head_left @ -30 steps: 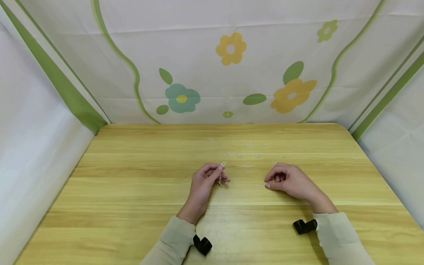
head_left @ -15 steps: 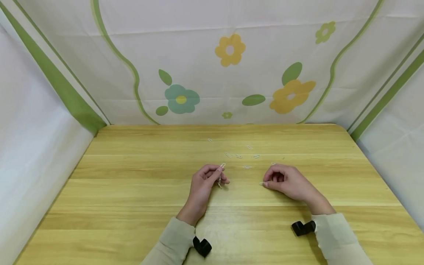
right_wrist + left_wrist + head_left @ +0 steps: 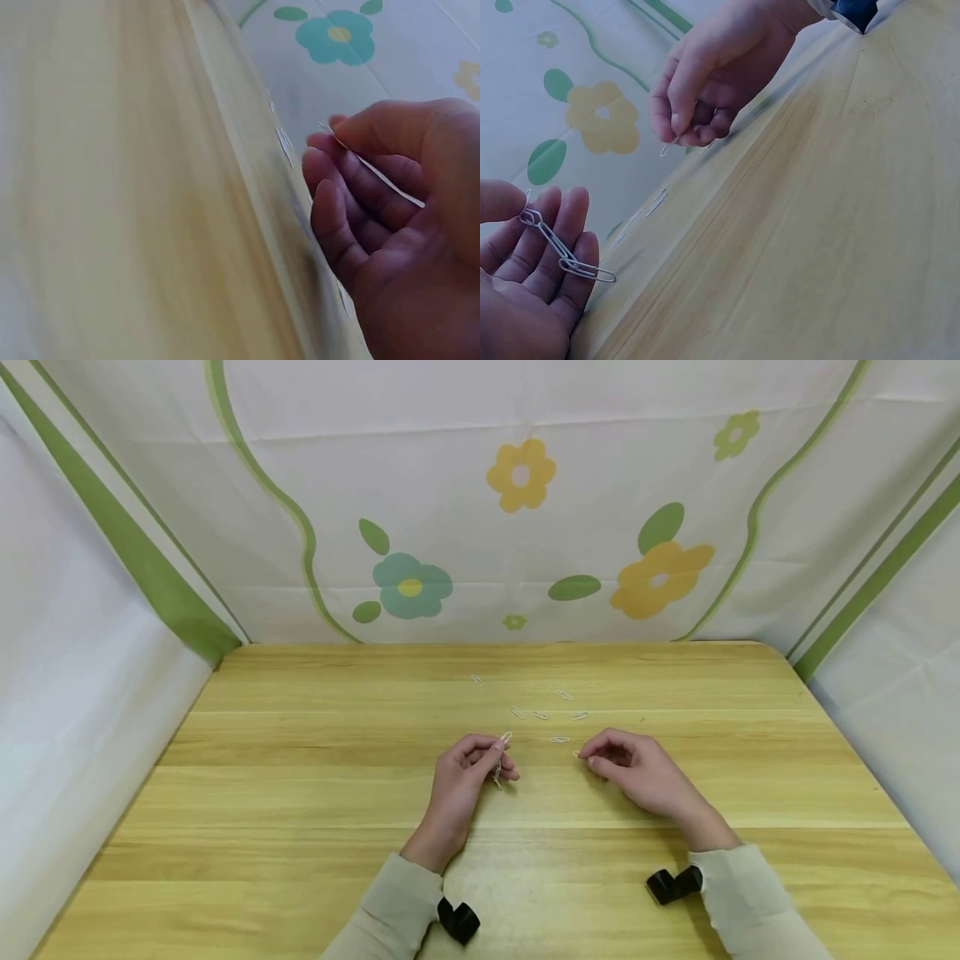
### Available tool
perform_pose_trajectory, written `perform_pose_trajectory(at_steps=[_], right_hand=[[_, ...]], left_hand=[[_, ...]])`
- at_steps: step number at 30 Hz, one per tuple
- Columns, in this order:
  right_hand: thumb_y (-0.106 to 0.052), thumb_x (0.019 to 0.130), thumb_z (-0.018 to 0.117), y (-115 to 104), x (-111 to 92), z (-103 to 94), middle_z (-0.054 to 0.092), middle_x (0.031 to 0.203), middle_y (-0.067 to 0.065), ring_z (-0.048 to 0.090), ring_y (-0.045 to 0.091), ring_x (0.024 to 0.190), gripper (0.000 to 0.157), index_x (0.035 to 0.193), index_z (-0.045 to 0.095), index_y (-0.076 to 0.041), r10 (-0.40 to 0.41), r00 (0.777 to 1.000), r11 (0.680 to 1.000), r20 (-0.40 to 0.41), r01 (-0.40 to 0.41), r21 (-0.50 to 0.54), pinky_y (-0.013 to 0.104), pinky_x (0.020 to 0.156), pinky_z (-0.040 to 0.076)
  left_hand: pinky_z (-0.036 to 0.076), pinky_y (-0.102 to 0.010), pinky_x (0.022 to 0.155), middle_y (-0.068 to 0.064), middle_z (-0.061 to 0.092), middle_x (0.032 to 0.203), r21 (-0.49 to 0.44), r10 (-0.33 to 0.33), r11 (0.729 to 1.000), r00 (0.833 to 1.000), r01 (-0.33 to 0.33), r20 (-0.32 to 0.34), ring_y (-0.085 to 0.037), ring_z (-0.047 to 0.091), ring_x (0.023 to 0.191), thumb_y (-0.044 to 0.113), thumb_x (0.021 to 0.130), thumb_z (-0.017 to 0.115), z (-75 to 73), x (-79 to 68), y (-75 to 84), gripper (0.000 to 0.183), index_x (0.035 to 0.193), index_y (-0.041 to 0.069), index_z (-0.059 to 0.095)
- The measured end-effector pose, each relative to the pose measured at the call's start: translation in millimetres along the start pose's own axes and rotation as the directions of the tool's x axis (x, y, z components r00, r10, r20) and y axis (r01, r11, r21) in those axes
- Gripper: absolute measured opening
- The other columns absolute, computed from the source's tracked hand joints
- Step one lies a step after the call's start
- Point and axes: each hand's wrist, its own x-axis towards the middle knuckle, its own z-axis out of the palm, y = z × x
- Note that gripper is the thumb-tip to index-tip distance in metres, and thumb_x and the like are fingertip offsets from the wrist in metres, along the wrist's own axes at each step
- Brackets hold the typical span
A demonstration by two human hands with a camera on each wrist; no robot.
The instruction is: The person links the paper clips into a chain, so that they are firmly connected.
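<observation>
My left hand (image 3: 467, 772) pinches a short chain of linked white paper clips (image 3: 553, 241) between thumb and index finger. One end clip sticks up past the fingertips, and the rest hangs in front of the other fingers, which are loosely bent. To the right, my right hand (image 3: 637, 774) pinches a single paper clip (image 3: 664, 150) with thumb and index finger, its looped tip pointing toward the left hand. Both hands are raised over the wooden table, a gap between them. Nearest the right hand's fingertips lies a loose paper clip (image 3: 559, 739).
Several more white paper clips (image 3: 540, 715) lie scattered beyond the hands on the wooden table (image 3: 300, 827). A flower-printed cloth (image 3: 457, 510) hangs behind the table's far edge, with white cloth at both sides. Each sleeve cuff carries a black wrist camera (image 3: 457, 921).
My right hand has moved left and slightly away from me, carrying its paper clip toward the left hand. A loose clip formerly showing behind it is now hidden. The left hand stays nearly still.
</observation>
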Motion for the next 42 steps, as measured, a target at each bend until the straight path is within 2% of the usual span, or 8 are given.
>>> perform_pose_trajectory(at_steps=[5,9,16,19,25,28,33,42], right_hand=[[-0.012,0.100,0.077,-4,4,10.9,0.076,0.112,0.012,0.071,0.014,0.096,0.019,0.117,0.074,-0.004,0.029,0.999,0.992,-0.037,-0.024,0.124,0.024,0.082,0.060],[-0.011,0.098,0.079,-8,10,25.7,0.077,0.111,0.010,0.075,0.013,0.096,0.024,0.118,0.073,0.001,0.034,0.996,0.963,-0.078,-0.012,0.268,0.026,0.084,0.062],[-0.011,0.103,0.074,-22,22,52.5,0.079,0.105,0.001,0.077,0.015,0.096,0.025,0.121,0.072,0.006,0.053,0.995,0.868,-0.079,-0.007,0.497,0.027,0.083,0.064],[-0.011,0.103,0.074,-29,28,61.3,0.077,0.103,-0.003,0.072,0.014,0.091,0.019,0.118,0.075,0.001,0.066,0.993,0.826,-0.095,-0.001,0.564,0.024,0.077,0.061],[-0.008,0.103,0.072,-39,37,72.4,0.076,0.101,-0.005,0.071,0.011,0.094,0.010,0.111,0.078,-0.012,0.098,0.989,0.743,-0.112,0.002,0.670,0.025,0.081,0.061],[-0.007,0.104,0.070,-40,40,73.9,0.078,0.099,-0.006,0.074,0.010,0.093,0.012,0.115,0.076,-0.007,0.120,0.985,0.737,-0.127,-0.003,0.675,0.026,0.082,0.062],[-0.004,0.104,0.069,-39,42,72.3,0.078,0.100,-0.007,0.075,0.010,0.094,0.029,0.129,0.068,0.011,0.135,0.977,0.750,-0.168,0.010,0.661,0.025,0.086,0.062],[0.002,0.101,0.069,-39,42,70.2,0.076,0.100,-0.004,0.072,0.010,0.093,0.013,0.111,0.077,-0.003,0.133,0.974,0.732,-0.183,0.028,0.680,0.025,0.089,0.063]], left_hand=[[0.064,-0.031,0.083,-0.004,0.076,0.090,0.000,-0.002,1.000,1.000,0.002,0.011,-0.015,0.077,0.079,0.016,0.109,0.066,-0.2,-0.9,0.0,0.027,0.123,-0.006,0.067],[0.065,-0.033,0.084,-0.005,0.076,0.091,-0.006,-0.005,1.000,1.000,0.005,0.014,-0.016,0.077,0.079,0.017,0.109,0.066,-0.4,-0.6,-0.8,0.025,0.122,-0.005,0.068],[0.065,-0.034,0.083,-0.009,0.076,0.092,0.000,-0.008,1.000,1.000,0.008,0.014,-0.017,0.077,0.079,0.019,0.108,0.068,0.5,-0.6,-1.9,0.026,0.120,-0.003,0.069],[0.065,-0.034,0.082,-0.009,0.076,0.092,0.002,-0.006,1.000,1.000,0.006,0.014,-0.016,0.077,0.079,0.020,0.108,0.068,1.1,-0.6,-2.4,0.027,0.119,-0.004,0.069],[0.064,-0.031,0.080,-0.004,0.076,0.088,-0.007,-0.009,1.000,1.000,0.009,-0.003,-0.016,0.077,0.078,0.018,0.107,0.069,2.9,-1.0,-2.4,0.024,0.118,-0.003,0.070],[0.063,-0.029,0.080,-0.002,0.077,0.087,-0.003,-0.010,1.000,1.000,0.010,-0.013,-0.015,0.077,0.078,0.019,0.107,0.069,2.8,-0.5,-2.6,0.025,0.119,-0.003,0.070],[0.063,-0.028,0.082,-0.001,0.077,0.088,0.010,-0.007,1.000,1.000,0.007,-0.014,-0.014,0.078,0.079,0.019,0.108,0.067,1.5,0.2,-2.1,0.029,0.122,-0.006,0.069],[0.064,-0.029,0.085,-0.002,0.077,0.089,0.024,-0.006,1.000,1.000,0.007,-0.010,-0.014,0.077,0.080,0.017,0.109,0.066,1.5,1.1,-1.6,0.029,0.123,-0.008,0.068]])
